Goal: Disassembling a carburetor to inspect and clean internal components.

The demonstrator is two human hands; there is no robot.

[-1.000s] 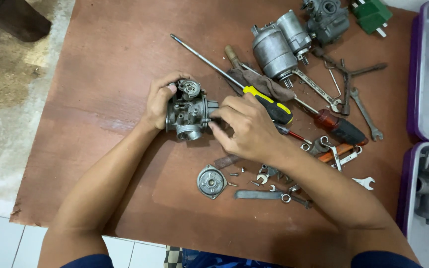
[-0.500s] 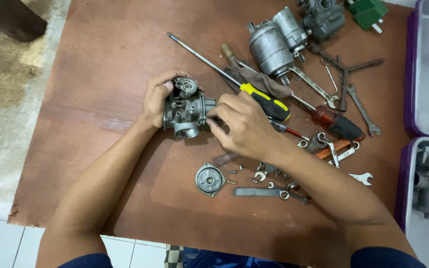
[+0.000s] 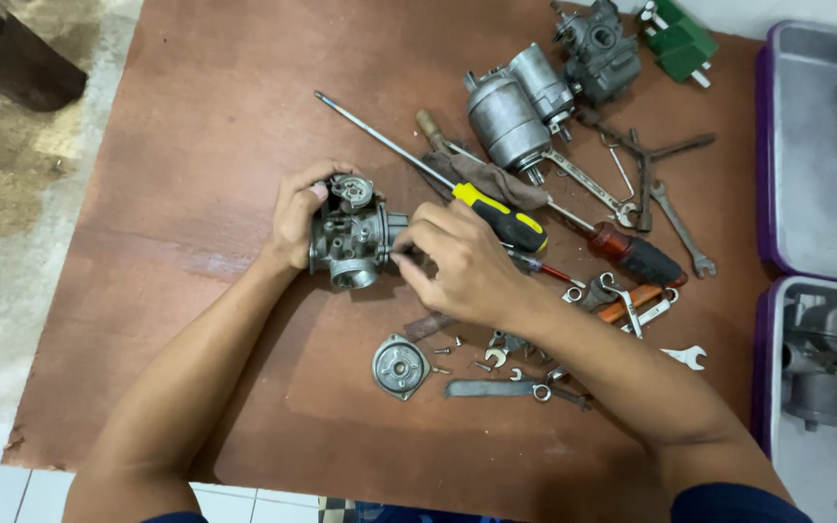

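Reddish-brown board fills most of the frame as the work surface (image 3: 196, 116), laid over pale floor tiles that show at the lower left edge.

Nearest the viewer, low in the centre of the frame, a small round metal cover (image 3: 400, 367) lies flat among loose screws and a flat wrench (image 3: 496, 389).

Just above, at the middle of the frame, the left hand (image 3: 294, 218) is wrapped around the left side of a grey metal carburetor (image 3: 353, 232), fingers curled over its top edge and pressed against the casting. The right hand (image 3: 462, 263) comes in from the right, its fingertips pinched together at the carburetor's right flank; whether they hold a small part or tool I cannot tell.

The carburetor looks like a stiff, fairly heavy cast body with knobbly ports and thin fittings, probably oily, so the solid main body seems the safest place to grip, not the protruding stubs.

Beyond the right hand lies a yellow-and-black handled screwdriver (image 3: 496, 213), its long shaft pointing to the upper left, with a red-handled screwdriver (image 3: 632, 254) to its right.

Farther up sit two grey cylindrical motors (image 3: 511, 111), a second carburetor (image 3: 598, 44) and a green block (image 3: 675, 34). Purple-rimmed trays (image 3: 765, 145) line the right edge.
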